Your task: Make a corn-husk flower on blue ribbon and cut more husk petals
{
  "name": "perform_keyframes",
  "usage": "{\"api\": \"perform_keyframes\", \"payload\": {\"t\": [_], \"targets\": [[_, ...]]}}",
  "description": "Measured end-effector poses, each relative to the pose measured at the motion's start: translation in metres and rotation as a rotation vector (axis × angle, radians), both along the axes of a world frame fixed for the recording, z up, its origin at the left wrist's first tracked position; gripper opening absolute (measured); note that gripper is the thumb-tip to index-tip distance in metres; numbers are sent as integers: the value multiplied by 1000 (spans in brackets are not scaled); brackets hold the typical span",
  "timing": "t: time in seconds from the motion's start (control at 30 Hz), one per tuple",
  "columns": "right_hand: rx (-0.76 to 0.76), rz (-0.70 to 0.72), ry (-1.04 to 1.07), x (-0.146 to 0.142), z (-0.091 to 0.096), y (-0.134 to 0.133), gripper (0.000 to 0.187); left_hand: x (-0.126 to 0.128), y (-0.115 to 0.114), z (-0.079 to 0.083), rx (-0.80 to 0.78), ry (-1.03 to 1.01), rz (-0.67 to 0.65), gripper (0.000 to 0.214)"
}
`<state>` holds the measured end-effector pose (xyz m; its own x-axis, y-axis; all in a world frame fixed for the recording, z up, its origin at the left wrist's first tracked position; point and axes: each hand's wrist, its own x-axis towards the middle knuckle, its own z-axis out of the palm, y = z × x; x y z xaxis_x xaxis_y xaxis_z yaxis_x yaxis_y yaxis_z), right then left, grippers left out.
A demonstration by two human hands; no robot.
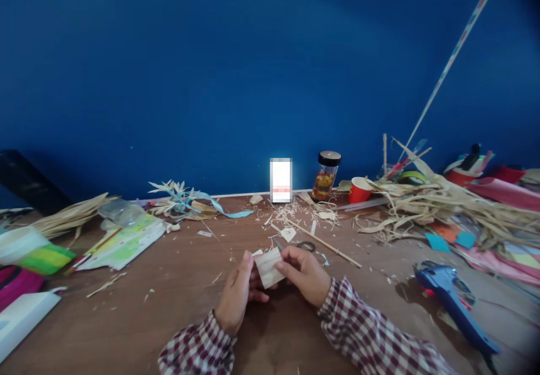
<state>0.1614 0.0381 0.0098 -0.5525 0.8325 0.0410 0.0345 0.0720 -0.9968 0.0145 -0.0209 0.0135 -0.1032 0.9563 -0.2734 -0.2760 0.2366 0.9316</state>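
Between my two hands is a small, pale, squarish piece of dried husk (269, 268), held a little above the table. My right hand (306, 276) pinches its right edge between thumb and fingers. On the other side, my left hand (240, 290) has its thumb at the left edge, with its fingers curled behind and below the piece. Just beyond my right hand lies a pair of scissors (306, 246), partly hidden by that hand. A thin stick (331, 247) and pale scraps (288, 234) are scattered past the scissors.
A blue glue gun (458, 302) lies at right, near a heap of dried husks (447, 203). A red paper cup (360, 190), a black-lidded jar (326, 177) and a bright phone-like screen (280, 181) stand by the blue wall. Packets (122, 243) and tape (37, 250) lie left.
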Motion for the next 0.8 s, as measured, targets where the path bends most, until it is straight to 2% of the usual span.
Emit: {"api": "perform_keyframes", "payload": {"t": [0.2,0.33,0.47,0.57,0.63,0.7,0.8], "targets": [[-115,-100,0,-1,1,3,23,-4,-2,1,254,496,140,41],[-159,-193,36,-2,-2,7,26,-2,-5,-2,391,640,74,37],[-182,-168,48,-3,-4,6,25,1,-3,-5,454,711,18,21],[-159,-163,62,-2,0,3,27,0,-2,-6,410,741,90,15],[-112,-157,95,-1,3,1,32,-2,0,-6,307,670,144,19],[-73,-87,136,-1,4,-1,36,-4,0,-6,220,574,166,23],[-59,-3,145,-1,2,-2,34,-3,1,-6,180,466,158,22]]}}
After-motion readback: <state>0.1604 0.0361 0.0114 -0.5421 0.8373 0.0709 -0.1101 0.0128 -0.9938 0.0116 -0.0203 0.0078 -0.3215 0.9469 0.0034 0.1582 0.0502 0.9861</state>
